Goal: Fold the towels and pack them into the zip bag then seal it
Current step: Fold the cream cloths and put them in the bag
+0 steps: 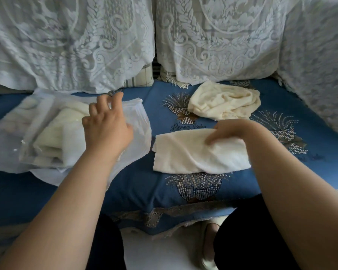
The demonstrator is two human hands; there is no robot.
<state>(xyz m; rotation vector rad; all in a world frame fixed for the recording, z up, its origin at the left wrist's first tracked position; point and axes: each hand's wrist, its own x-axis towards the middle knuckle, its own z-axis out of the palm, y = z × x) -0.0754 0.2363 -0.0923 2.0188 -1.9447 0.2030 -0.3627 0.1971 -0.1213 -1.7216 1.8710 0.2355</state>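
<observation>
One bit of lettering to read: "Love" in dark cursive script, stitched on the blue sofa cover (pixel 144 106), sitting just beyond the right hand (pixel 225 131) and its grip on the folded towel (pixel 199 152), under a woven basket motif. A second word follows it, starting with a "B", too blurred to make out. Nothing else here carries readable text.

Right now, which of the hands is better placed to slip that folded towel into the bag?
The right hand, probably: it already grips the folded towel. The left hand rests on the zip bag near its mouth, better placed to hold it open.
</observation>
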